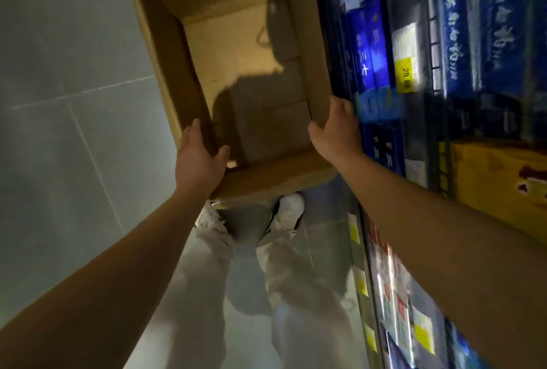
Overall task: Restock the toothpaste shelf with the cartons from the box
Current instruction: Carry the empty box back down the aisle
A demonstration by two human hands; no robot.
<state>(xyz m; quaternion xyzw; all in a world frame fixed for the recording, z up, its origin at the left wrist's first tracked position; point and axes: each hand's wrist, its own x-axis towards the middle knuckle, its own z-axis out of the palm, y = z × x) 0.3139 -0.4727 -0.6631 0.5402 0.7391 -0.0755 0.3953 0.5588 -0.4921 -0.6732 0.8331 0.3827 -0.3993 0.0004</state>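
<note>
Brown open-topped cardboard box (236, 51) looks empty; left hand (199, 158), right hand (337, 128) fingers clamped on walls. Restocking apparently done; next, remove box.

Head camera looks steeply down, close above floor (59, 131).

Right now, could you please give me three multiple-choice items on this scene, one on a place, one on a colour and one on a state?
1. Where do the shelves stand relative to the cardboard box?
A. To its right
B. To its left
C. Under it

2. What colour are the price tags on the shelf edges?
A. Red
B. Yellow
C. Green

3. How is the box held?
A. By one hand
B. By both hands at its near corners
C. By nobody

Answers: 1 A, the stocked racks fill the right side. 2 B, the tags show yellow. 3 B, the left hand and the right hand each grip a near corner.
</note>
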